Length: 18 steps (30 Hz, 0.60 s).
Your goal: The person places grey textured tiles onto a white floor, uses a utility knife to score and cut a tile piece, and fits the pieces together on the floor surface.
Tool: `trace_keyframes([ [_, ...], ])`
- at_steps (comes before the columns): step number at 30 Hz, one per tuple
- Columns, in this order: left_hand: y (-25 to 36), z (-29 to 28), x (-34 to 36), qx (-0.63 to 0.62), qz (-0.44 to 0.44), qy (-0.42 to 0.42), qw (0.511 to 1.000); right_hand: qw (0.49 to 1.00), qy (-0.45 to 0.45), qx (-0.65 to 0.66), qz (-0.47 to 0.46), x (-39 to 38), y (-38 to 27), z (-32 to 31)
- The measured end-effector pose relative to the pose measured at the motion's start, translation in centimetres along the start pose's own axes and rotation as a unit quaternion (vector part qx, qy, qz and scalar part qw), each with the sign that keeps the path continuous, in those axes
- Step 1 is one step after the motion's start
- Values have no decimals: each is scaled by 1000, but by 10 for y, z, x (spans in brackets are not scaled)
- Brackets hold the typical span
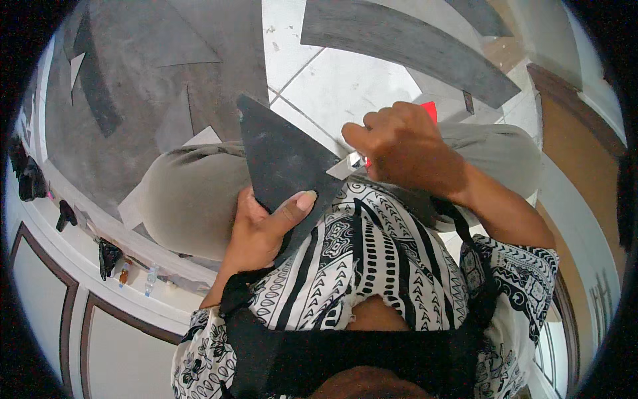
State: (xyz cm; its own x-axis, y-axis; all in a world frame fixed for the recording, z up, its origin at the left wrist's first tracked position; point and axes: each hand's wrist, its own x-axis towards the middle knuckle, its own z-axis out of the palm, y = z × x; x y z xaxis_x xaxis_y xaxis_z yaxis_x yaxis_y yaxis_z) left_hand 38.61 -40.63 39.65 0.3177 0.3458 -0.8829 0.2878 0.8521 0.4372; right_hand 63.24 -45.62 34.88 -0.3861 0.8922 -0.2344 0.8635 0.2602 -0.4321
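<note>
My left hand (pixel 269 229) grips a dark grey, roughly triangular flooring piece (pixel 282 153), its thumb pressed on the lower part of the face. My right fist (pixel 405 146) is closed on a red utility knife (pixel 428 110), whose wide silver blade (pixel 342 169) lies at the piece's right edge. The piece is held at a slant above my lap, between my bent knees in khaki trousers (pixel 183 196). Part of the knife's body is hidden under my fingers.
Grey flooring sheets (pixel 153 33) cover the upper left. A curved grey strip (pixel 399 46) lies over white tiles (pixel 332 86) at upper right. Black objects (pixel 30 179) and small bottles (pixel 151 279) line the left wall's base. A brown-and-white wall (pixel 568 186) is close on the right.
</note>
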Motion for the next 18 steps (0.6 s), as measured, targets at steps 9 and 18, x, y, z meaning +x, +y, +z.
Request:
trace_keyframes([
  [9, 10, 0, -2, 19, -38, 45, 998, 999, 21, 11, 23, 10, 7, 17],
  [18, 1, -17, -9, -61, 12, -78, 995, 997, 57, 22, 56, 20, 53, -69],
])
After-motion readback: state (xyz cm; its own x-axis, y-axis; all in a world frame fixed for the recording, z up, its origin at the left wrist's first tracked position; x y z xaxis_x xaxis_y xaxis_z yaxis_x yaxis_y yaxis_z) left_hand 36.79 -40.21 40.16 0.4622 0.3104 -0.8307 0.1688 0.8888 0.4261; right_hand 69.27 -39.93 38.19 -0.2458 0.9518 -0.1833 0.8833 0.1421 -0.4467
